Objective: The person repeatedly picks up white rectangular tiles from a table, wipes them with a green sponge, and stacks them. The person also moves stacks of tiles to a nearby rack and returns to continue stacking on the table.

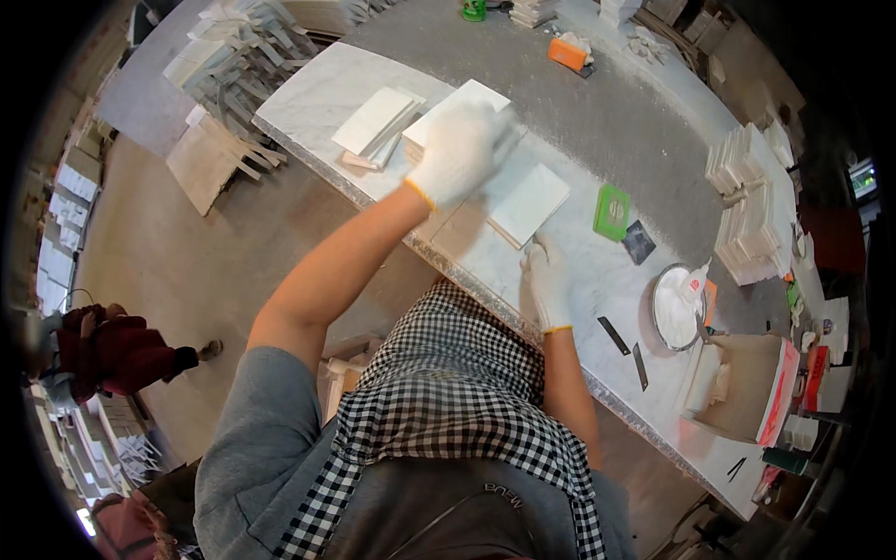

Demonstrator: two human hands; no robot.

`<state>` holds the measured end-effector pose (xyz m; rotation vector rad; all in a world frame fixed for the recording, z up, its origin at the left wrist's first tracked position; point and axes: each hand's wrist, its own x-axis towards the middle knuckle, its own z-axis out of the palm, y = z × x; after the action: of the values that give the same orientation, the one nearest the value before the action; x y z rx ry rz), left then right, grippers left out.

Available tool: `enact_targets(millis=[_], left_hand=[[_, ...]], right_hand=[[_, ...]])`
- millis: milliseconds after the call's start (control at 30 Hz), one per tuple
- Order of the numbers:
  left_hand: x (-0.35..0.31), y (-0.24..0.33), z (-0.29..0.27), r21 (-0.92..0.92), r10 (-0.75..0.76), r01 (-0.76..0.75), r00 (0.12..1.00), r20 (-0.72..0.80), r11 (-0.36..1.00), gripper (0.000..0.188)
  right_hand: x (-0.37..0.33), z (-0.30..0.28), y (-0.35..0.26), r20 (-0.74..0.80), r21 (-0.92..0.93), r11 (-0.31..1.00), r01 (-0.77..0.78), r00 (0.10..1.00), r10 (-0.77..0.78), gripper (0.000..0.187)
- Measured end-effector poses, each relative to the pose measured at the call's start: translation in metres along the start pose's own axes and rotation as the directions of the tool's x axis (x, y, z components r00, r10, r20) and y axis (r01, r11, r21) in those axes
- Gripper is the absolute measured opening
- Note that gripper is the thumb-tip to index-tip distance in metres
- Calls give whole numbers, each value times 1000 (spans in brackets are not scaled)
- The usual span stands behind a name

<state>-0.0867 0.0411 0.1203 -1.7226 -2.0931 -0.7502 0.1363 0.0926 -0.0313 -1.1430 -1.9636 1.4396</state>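
My left hand [462, 154], in a white glove with a yellow cuff, is over a stack of white tiles [473, 95]; its fingers are smeared by motion. To its left lies another small pile of pale tiles [378, 121]. A single white rectangular tile [529, 205] rests flat on the marble-topped bench. Beside that tile's near corner, my right hand [547, 280], gloved the same way, rests low with its fingers bent and close together. Whatever those fingers may hold is hidden.
To the right are a green square block [611, 212], a dark square pad [638, 243], two dark flat strips [613, 336], a bowl of white paste [676, 313] and an open cardboard box [747, 383]. Tall tile stacks [751, 229] stand beyond. A person [112, 355] is at the far left.
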Motion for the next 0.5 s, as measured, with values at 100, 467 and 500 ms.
enact_targets(millis=[100,467,500], left_hand=[[-45,21,26,-252,-186,253,947,260,934,24],[-86,20,63,-319,-369,751,590,718,578,28],[-88,23,63,-347,-367,724,630,685,596,24]], right_hand=[[2,-3,-12,114,303,933,-195,979,167,49],[5,-18,-29,188,446,838,-314,948,256,44],[5,-18,-29,196,450,838,-308,950,244,43]])
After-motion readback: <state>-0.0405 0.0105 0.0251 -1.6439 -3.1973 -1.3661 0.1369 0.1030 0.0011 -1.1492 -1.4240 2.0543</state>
